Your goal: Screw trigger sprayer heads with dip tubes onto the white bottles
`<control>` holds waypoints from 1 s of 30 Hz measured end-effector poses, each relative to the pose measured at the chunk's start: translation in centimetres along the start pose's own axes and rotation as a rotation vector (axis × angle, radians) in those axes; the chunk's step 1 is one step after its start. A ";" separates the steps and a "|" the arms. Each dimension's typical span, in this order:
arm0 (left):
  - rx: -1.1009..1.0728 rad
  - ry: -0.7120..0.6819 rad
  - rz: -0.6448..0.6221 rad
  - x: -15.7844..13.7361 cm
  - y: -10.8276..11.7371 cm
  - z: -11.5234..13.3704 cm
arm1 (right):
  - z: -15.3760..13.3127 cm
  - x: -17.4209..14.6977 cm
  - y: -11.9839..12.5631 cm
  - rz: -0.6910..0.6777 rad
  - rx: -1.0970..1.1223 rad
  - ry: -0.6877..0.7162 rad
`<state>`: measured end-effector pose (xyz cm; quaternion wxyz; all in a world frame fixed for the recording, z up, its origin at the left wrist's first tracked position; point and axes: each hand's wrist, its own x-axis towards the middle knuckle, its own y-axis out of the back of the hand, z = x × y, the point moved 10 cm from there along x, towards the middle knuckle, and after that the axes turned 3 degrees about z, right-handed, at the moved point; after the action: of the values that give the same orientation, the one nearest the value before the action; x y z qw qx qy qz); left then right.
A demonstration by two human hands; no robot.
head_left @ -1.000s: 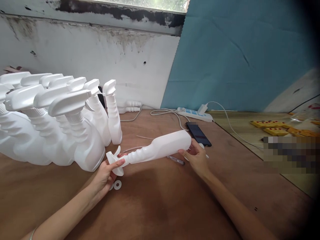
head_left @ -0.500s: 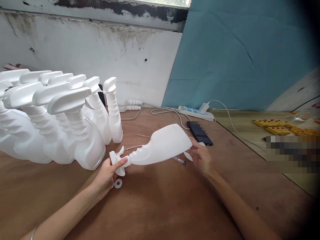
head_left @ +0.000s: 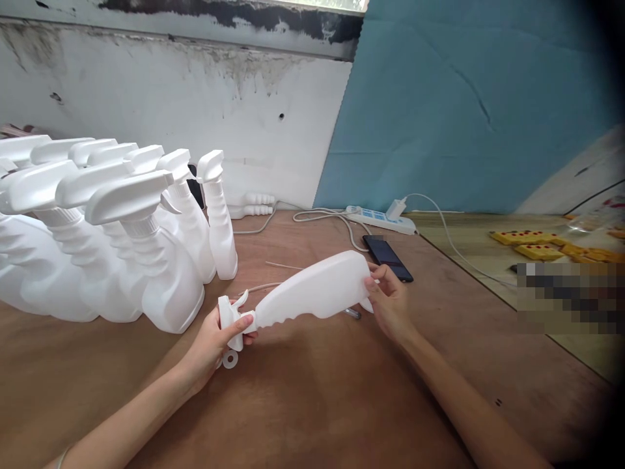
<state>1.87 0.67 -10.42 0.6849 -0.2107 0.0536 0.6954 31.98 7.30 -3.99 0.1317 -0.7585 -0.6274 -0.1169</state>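
Note:
A white spray bottle (head_left: 317,286) lies tilted in the air above the brown table, its neck toward the left and its base toward the right. My left hand (head_left: 219,342) is closed around the white trigger sprayer head (head_left: 233,326), which meets the bottle's neck. At the other end, my right hand (head_left: 389,301) grips the bottle's base between thumb and fingers. Small white ring washers (head_left: 230,359) lie on the table just below my left hand. Partly hidden behind the bottle is a pen (head_left: 352,314).
Several white spray bottles (head_left: 161,273) with sprayer heads stand crowded at the left. A phone (head_left: 388,258) lies behind my right hand, near a white power strip (head_left: 381,220) with a plugged-in charger and cables. Yellow pieces (head_left: 525,238) sit on the surface at the right.
The bottle has turned about its long axis, so its ridged grip side now faces down toward me. My right hand has shifted its hold on the base; my left hand stays on the sprayer head.

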 end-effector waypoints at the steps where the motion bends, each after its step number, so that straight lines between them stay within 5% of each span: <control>1: -0.011 0.002 0.013 0.0 0.1 0.1 | 0.1 -0.1 -0.4 -0.024 0.019 -0.041; 7: -0.031 0.042 0.030 -0.1 0.3 0.3 | -0.5 -0.3 -1.7 -0.166 0.051 -0.077; 13: -0.027 0.011 0.055 -0.3 0.3 0.4 | -0.6 0.4 0.0 -0.092 -0.129 0.103; 19: 0.072 -0.090 0.090 -0.7 0.5 1.5 | -0.2 0.1 -0.2 -0.067 0.009 0.031; 24: 0.358 -0.304 0.105 -2.2 0.0 4.1 | 1.5 -0.6 -0.1 -0.049 -0.149 -0.170; 30: 0.533 -0.838 -0.101 -5.2 -2.0 7.5 | 2.1 -1.0 -1.9 -0.169 -0.168 -0.299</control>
<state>2.04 -1.36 -1.33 0.7105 0.2669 -0.0606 0.6483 29.96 7.49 -6.19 -0.0369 -0.7204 -0.6895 -0.0656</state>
